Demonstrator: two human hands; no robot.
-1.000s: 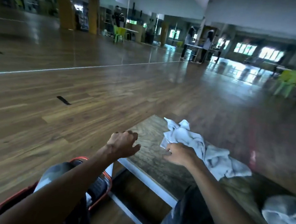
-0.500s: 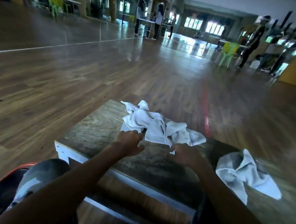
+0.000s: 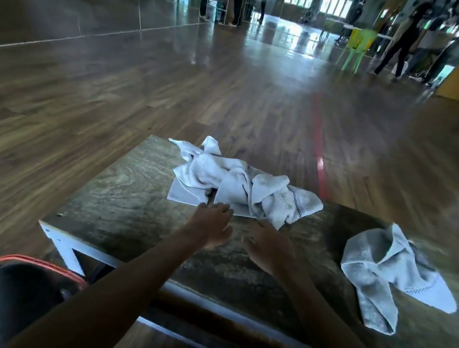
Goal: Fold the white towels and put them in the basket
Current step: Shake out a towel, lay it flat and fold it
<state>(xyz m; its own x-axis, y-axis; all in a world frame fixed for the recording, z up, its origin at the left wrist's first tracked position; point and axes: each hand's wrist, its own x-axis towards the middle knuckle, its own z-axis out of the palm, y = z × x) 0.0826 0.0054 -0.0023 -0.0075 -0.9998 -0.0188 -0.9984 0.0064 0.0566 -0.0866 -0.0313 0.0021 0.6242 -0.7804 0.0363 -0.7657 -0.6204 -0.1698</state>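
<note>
Head view: both hands at the near edge of a crumpled towel

Crumpled white terry towel lies bunched on the far middle of the worn wooden tabletop, with one corner pointing up at the back and a dark stitched hem on its right flap. Left hand is palm down with fingers loosely bent. Its fingertips touch the towel's near edge, and no fold is visibly gripped. Right hand is just beside it, palm down, fingers relaxed and slightly spread, holding nothing. It sits just short of the towel's hanging corner, and whether it touches the cloth cannot be told. The two hands are close together but apart.

Second crumpled white towel lies well to the right on the same tabletop, untouched, one end trailing toward the near edge. Red-rimmed basket sits low at the left, beside the table's near corner; what is in it is too dark to tell.

Around the table is glossy brown wooden plank floor with a red floor line running away past the table. Far back on the right stands a green plastic chair, with several standing people, blurred, near it.
</note>
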